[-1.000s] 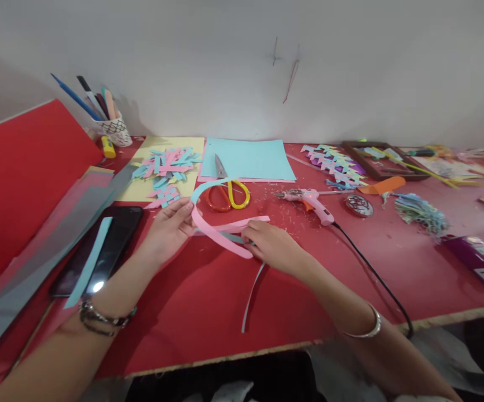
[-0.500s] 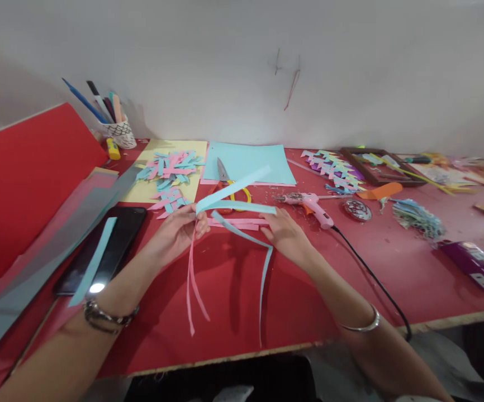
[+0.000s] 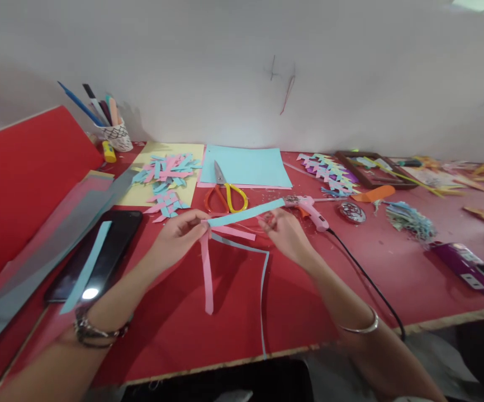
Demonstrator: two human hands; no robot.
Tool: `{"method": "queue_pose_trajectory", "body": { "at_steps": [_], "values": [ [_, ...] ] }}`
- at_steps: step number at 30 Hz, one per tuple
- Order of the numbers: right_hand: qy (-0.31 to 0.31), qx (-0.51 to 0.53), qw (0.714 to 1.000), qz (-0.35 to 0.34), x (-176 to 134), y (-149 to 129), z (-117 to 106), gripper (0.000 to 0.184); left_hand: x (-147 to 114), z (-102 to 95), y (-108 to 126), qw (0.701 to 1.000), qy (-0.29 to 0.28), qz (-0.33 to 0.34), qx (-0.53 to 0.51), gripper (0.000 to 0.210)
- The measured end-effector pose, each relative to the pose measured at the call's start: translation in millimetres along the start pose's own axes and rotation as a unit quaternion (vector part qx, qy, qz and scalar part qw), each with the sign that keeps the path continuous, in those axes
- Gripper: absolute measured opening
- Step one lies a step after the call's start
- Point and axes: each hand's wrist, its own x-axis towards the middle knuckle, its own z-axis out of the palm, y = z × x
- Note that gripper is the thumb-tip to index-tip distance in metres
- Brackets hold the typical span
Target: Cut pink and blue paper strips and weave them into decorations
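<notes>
My left hand (image 3: pixel 181 233) pinches the joined ends of several paper strips. From its fingertips a light blue paper strip (image 3: pixel 248 212) reaches out to the right, while a pink paper strip (image 3: pixel 207 279) hangs down over the red table. My right hand (image 3: pixel 287 231) is closed, thumb against fingers, at what looks like a thin pink strip just below the blue one; its fingers partly hide it. Another pink strip (image 3: pixel 236 232) extends right beneath the blue strip. Between the hands, a narrow blue strip (image 3: pixel 262 301) lies bent on the table, running to its front edge.
Scissors (image 3: pixel 225 195) lie behind the hands, before blue sheets (image 3: pixel 248 167). A pink glue gun (image 3: pixel 315 215) with a black cord is at right. Woven paper pieces (image 3: pixel 169 204) lie left of the scissors. A phone (image 3: pixel 118 251) and a pen cup (image 3: pixel 118 137) are at left.
The strips in my left hand have turned: one blue strip now points right, and a pink one hangs alone. My right hand's fingers have curled closed, where they were stretched out before.
</notes>
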Motion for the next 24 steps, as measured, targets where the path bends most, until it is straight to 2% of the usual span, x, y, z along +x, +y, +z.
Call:
{"method": "queue_pose_trajectory", "body": {
  "at_steps": [5,8,16,24],
  "values": [
    [0.027,0.170,0.985,0.000,6,-2,-2,0.009,-1,-4.0,7,0.993,-0.008,0.065,0.102,0.016],
    [0.029,0.225,0.974,-0.004,11,-3,-8,0.011,-3,-8.7,15,0.983,-0.006,0.089,0.157,0.017],
    [0.034,0.218,0.975,-0.041,20,-16,-33,0.006,-12,-21.9,22,0.971,0.017,0.139,0.193,0.015],
    [0.031,0.192,0.980,-0.041,33,-25,-47,0.015,-15,-26.2,20,0.955,0.040,0.164,0.245,0.019]
  ]
}}
